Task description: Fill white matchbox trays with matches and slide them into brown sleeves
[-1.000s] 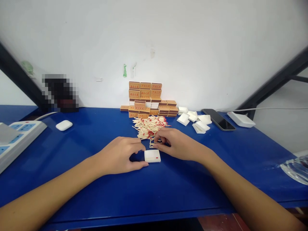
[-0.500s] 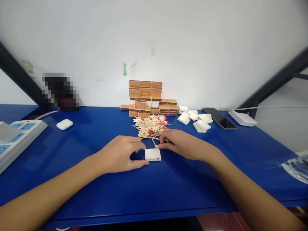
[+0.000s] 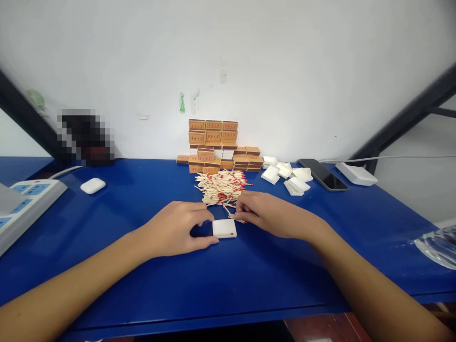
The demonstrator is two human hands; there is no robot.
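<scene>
Tray, white and shallow, lay flat on the blue surface directly before you, between your two hands. Your left hand gripped its left edge between thumb and forefinger. Your right hand was closed in a pinch on a few matches, held just beyond the tray's far right corner. How many it held could not be told. One single match, red head to the right, already lay inside the tray.

To do this step well, it appeared that you needed to:
1. Press the tray down firmly, since it looked light enough to slide.
2. Turn the pinched matches so that their red heads faced the same way as the one inside.
3. Lower them level and parallel to that match, so that none bridged the rim.

Behind your hands lay a loose pile of matches. Behind that, stacked matchboxes stood against the white wall. Spare trays lay right of the pile, then a dark phone and a white adapter with its cable. To the left were an earbud case and a power strip. A clear plastic bag sat at the right edge. Black braces slanted down on both sides.
</scene>
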